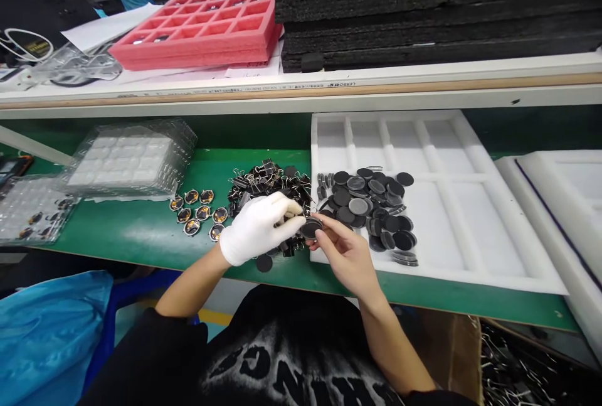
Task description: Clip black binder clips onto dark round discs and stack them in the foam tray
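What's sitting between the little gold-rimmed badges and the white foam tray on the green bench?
Head view: a heap of black binder clips, with the gloved left hand over its near edge, pinching a black disc together with the right hand.

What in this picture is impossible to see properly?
Head view, the only one:
- The small dark disc between the gloved left hand and bare right hand: fingers cover most of it.
- Gold pieces on the green table: markings too small.
- Red tray contents: too distant.
- White foam tray: its neighbour is cut off by the right edge.
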Action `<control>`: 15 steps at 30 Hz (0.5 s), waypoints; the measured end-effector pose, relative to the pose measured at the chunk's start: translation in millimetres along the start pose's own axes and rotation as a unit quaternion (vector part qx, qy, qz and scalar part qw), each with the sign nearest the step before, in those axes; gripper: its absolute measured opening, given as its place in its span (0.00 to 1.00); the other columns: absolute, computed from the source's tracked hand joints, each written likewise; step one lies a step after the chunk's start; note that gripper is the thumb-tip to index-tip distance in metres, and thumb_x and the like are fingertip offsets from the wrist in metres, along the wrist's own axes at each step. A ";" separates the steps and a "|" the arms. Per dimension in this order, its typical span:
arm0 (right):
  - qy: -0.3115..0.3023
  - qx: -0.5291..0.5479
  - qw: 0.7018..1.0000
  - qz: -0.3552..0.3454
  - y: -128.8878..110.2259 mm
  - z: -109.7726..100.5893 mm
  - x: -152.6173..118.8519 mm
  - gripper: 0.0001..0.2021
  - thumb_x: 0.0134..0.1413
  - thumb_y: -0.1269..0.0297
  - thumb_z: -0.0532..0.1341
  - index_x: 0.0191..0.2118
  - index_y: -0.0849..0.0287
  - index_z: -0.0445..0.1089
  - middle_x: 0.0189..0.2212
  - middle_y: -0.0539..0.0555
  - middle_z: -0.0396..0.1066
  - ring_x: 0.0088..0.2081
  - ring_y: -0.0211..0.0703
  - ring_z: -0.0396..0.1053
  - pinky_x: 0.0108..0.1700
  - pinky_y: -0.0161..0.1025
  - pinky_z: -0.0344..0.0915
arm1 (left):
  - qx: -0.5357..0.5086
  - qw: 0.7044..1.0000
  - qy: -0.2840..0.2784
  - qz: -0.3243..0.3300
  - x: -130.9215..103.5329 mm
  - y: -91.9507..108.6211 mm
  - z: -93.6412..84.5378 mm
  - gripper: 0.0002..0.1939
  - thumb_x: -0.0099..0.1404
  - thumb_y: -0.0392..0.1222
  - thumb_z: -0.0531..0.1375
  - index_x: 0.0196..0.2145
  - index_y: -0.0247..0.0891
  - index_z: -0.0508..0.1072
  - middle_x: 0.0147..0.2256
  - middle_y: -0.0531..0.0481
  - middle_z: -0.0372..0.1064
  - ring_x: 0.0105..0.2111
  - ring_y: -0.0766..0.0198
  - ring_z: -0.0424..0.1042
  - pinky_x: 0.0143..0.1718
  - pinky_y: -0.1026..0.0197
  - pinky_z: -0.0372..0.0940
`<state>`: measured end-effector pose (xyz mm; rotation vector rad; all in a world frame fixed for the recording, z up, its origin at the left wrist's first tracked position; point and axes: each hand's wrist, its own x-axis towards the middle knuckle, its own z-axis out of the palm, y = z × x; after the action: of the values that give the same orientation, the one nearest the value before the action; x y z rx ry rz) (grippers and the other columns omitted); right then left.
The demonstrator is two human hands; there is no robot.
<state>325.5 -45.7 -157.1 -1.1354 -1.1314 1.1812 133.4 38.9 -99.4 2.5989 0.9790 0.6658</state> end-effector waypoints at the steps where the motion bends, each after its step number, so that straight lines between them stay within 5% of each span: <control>1: 0.003 -0.005 1.000 -0.005 0.6 0.0 -0.8 0.18 0.65 0.56 0.64 0.58 0.52 0.74 0.39 0.54 0.79 0.34 0.45 0.79 0.40 0.45 0.80 | 0.013 1.000 0.002 0.008 -0.1 0.9 1.9 0.09 0.74 0.45 0.56 0.39 0.40 0.73 0.36 0.50 0.74 0.32 0.66 0.73 0.36 0.61 0.66; 4: 0.006 -0.010 1.000 -0.019 3.4 1.3 -2.9 0.18 0.65 0.57 0.64 0.58 0.51 0.75 0.44 0.56 0.78 0.35 0.44 0.79 0.42 0.45 0.79 | 0.064 0.997 0.007 0.033 -0.4 3.3 7.4 0.10 0.75 0.44 0.55 0.37 0.40 0.74 0.34 0.50 0.75 0.33 0.64 0.74 0.37 0.60 0.66; 7: 0.006 0.022 1.000 0.006 4.5 2.5 -3.4 0.17 0.63 0.57 0.65 0.56 0.52 0.75 0.38 0.54 0.78 0.34 0.44 0.79 0.41 0.45 0.79 | 0.120 0.991 0.020 0.055 -1.0 4.9 9.8 0.11 0.74 0.40 0.54 0.34 0.39 0.73 0.31 0.50 0.74 0.30 0.63 0.72 0.35 0.58 0.63; 15: -0.011 0.280 0.938 0.202 -5.9 3.8 4.0 0.16 0.51 0.55 0.74 0.43 0.57 0.80 0.30 0.51 0.77 0.26 0.36 0.74 0.28 0.32 0.72 | 0.043 0.980 0.072 0.181 -1.9 -2.4 4.5 0.07 0.69 0.37 0.56 0.31 0.40 0.69 0.29 0.51 0.74 0.29 0.64 0.71 0.35 0.58 0.63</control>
<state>322.4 -41.8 -150.8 -0.9215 -0.5164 1.7015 133.1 38.8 -104.9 2.8699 0.5836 0.9274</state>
